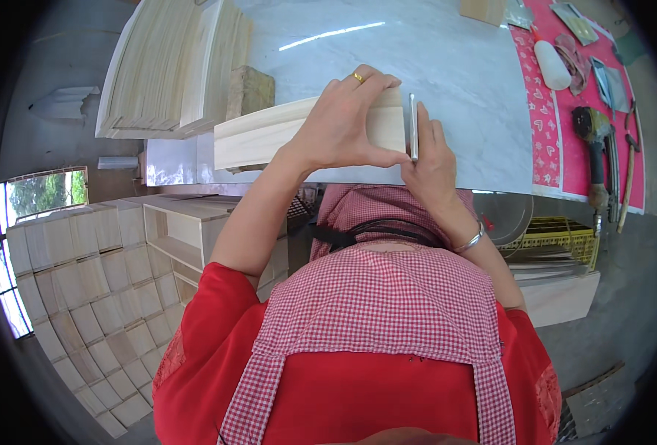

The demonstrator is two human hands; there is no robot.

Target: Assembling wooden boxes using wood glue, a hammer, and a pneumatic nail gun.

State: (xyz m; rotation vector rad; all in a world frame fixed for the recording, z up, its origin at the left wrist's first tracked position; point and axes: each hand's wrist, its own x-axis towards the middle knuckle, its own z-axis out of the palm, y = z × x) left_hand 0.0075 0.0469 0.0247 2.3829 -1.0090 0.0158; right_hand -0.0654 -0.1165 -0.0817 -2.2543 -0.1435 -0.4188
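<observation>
Between the spread thumb and fingers of a left hand (343, 122) is the squared end of a long, pale wooden piece (265, 135), lined along its length; whether it is a stack of boards or a box, I cannot tell. That hand is stretched wide, gripping the piece across its width. A gold ring circles one finger.

Just right of those fingertips, the right hand (434, 167) holds a thin, silvery-edged strip (414, 126) on edge, facing the wood's end. Its fingers lie nearly straight behind the strip, with the thumb near the lower end; how firm the grip is does not show.

The left thumb tip sits close to the strip, so a careless push could pinch or scrape it. If the left grip slackened, the wood might skid or twist on the smooth marble-patterned tabletop (473, 52).

Beyond the left fingers, to their left, are a rough wooden block (251, 91) and tall, standing rows of boards (161, 67). Farther right of both hands, a pink cloth (577, 167) carries a white squeeze bottle (552, 67), a power tool (594, 144) and a hammer (629, 170).
</observation>
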